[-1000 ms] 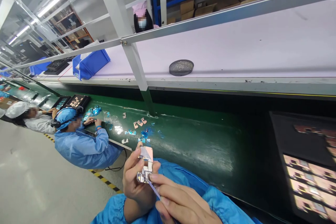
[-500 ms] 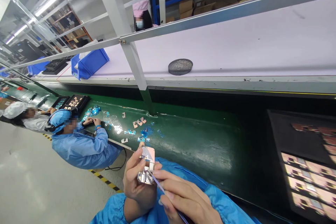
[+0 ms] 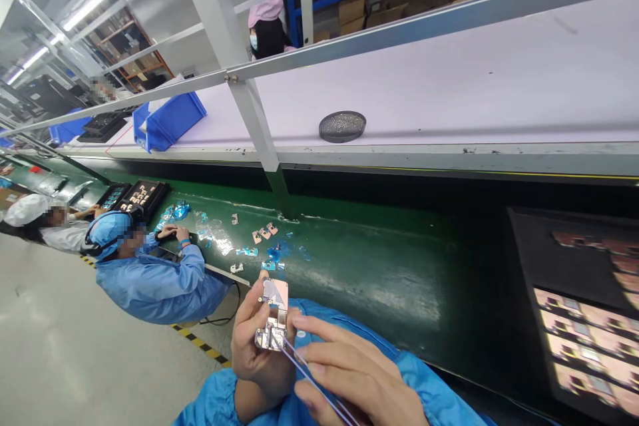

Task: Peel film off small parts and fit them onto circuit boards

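My left hand [image 3: 254,339] is closed around a small metal phone part [image 3: 276,296], silvery with a pink-copper patch at its upper end. It is held up in front of me, near the bench's front edge. My right hand [image 3: 357,373] grips a pair of thin purplish tweezers [image 3: 319,387]. The tips meet the lower, silvery end of the part; whether they pinch anything there is too small to tell. Beyond my hands, several similar parts [image 3: 265,233] and scraps of blue film [image 3: 274,253] lie on the green bench [image 3: 359,279].
At the right stands a black tray [image 3: 539,259] with rows of copper-coloured parts. A round black dish [image 3: 342,126] and a blue bin [image 3: 170,121] sit on the white shelf. A co-worker in blue [image 3: 154,279] works to my left. A metal post [image 3: 249,100] rises ahead.
The phone part and my left hand have shifted slightly left. The tweezers' tips have moved lower on the part, and their two arms now show apart.
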Tool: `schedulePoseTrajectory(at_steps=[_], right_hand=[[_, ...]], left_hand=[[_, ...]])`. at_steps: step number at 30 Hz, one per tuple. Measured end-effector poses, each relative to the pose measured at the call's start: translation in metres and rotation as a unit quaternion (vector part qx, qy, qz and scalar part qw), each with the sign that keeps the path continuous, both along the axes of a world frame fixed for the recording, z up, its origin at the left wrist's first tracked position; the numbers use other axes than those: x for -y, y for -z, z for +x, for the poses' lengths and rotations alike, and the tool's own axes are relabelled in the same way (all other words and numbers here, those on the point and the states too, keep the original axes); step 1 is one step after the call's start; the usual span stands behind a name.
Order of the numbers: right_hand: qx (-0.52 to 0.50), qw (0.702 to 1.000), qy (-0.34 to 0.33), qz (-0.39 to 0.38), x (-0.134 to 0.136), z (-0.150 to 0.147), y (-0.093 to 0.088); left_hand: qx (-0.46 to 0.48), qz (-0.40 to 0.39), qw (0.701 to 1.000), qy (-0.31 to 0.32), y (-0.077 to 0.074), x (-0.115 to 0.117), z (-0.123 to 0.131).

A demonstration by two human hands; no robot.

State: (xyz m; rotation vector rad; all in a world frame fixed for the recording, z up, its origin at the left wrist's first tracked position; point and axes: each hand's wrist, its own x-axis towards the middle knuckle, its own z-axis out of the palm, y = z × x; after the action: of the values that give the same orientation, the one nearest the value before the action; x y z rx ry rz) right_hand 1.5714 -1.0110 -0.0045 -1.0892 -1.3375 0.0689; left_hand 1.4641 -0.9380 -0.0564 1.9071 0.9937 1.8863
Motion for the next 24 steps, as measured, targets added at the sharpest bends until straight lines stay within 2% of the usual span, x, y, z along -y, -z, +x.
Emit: schedulePoseTrajectory(at_steps=[4, 13, 19, 24], right_hand=[[-0.002, 1.000, -0.012, -0.007, -0.005, 0.000, -0.005], [0.002, 1.000, -0.027, -0.015, -0.001, 0.000, 0.000], [0.006, 1.000, 0.019, -0.010, -0.001, -0.005, -0.002], [-0.015, 0.999, 0.049, -0.004, 0.003, -0.008, 0.008]], left_hand=[[-0.007, 0.005, 1.000, -0.011, -0.001, 0.000, 0.000], [0.008, -0.018, 1.000, 0.005, -0.007, 0.001, 0.001], [0.022, -0.018, 1.000, -0.011, -0.005, 0.001, 0.005], [0.040, -0.010, 0.999, 0.004, -0.005, 0.003, 0.007]])
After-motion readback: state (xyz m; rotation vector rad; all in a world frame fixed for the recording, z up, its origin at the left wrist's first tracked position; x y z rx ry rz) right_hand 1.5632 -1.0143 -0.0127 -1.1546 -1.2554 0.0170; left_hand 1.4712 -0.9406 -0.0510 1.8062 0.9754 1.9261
